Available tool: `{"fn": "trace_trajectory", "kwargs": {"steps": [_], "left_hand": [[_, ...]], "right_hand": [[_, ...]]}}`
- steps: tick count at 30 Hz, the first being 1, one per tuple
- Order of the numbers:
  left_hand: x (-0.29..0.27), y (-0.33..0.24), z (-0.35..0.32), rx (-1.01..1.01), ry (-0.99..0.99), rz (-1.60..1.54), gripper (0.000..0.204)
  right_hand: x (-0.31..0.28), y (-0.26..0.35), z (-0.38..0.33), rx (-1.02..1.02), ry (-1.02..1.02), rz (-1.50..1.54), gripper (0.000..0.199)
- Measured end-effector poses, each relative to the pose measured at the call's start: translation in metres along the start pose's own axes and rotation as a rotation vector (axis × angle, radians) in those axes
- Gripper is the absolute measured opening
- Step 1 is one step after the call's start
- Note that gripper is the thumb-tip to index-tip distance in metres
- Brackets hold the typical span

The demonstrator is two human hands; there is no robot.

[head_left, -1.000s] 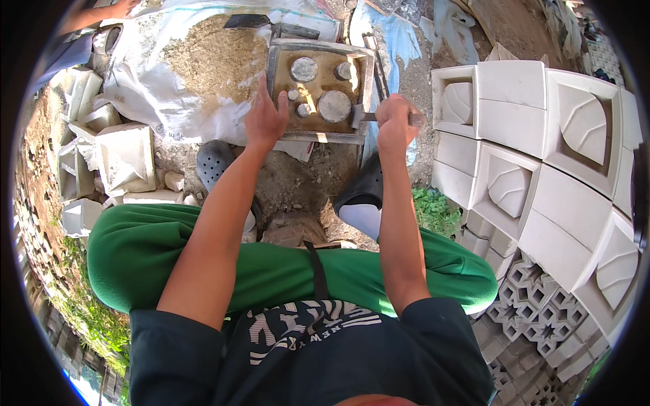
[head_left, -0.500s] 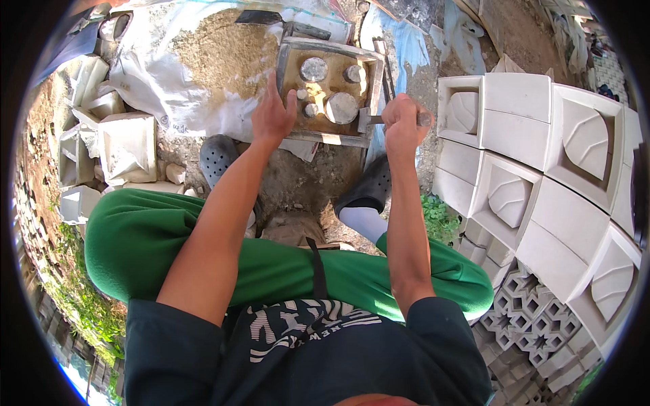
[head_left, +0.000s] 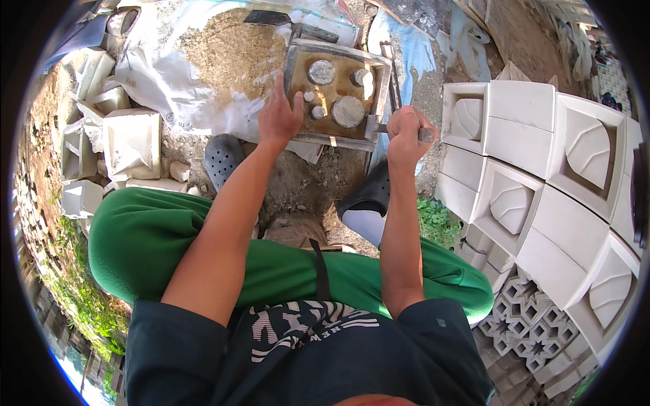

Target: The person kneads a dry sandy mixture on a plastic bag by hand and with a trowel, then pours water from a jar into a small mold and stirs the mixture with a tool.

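A rectangular mould frame (head_left: 291, 68) with grey rims lies on the ground in front of me. Sandy brown material fills its floor, and several pale round discs of differing size, the largest disc (head_left: 348, 111) near the right, are set in it. My left hand (head_left: 279, 116) lies along the frame's left edge, fingers stretched and thumb apart, holding nothing. At the near right corner my right hand (head_left: 410, 132) is closed round a short hammer-like tool (head_left: 426, 134). Its rounded handle end sticks out to the right, and its squarish grey head is against the frame's corner.
A white sack sheet (head_left: 230, 116) with sand (head_left: 237, 57) spreads to the left. A dark flat blade (head_left: 267, 17) lies beyond the frame. Cast blocks (head_left: 132, 143) stand left; pale moulded blocks (head_left: 520, 125) and a lattice block (head_left: 535, 318) line the right.
My right hand and the tool have dropped slightly toward me beside the frame's corner. My left hand stays on the left edge. The whole view has shifted a little.
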State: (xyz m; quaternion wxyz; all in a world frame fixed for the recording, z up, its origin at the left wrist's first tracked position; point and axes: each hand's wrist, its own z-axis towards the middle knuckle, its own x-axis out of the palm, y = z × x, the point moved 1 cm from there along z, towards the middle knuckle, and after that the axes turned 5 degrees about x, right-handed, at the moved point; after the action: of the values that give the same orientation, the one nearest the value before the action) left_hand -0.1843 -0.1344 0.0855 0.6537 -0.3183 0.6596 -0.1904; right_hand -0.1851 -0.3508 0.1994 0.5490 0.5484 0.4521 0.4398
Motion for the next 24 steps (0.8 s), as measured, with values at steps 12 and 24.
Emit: {"fn": "trace_trajectory", "kwargs": {"steps": [12, 24], "left_hand": [[0.000, 0.003, -0.001, -0.002, 0.008, 0.000, 0.069], [0.002, 0.006, -0.002, 0.038, -0.049, -0.009, 0.068]], "right_hand": [[-0.008, 0.010, -0.003, -0.009, -0.023, 0.271, 0.038], [-0.007, 0.001, -0.005, -0.005, -0.076, 0.310, 0.035]]}}
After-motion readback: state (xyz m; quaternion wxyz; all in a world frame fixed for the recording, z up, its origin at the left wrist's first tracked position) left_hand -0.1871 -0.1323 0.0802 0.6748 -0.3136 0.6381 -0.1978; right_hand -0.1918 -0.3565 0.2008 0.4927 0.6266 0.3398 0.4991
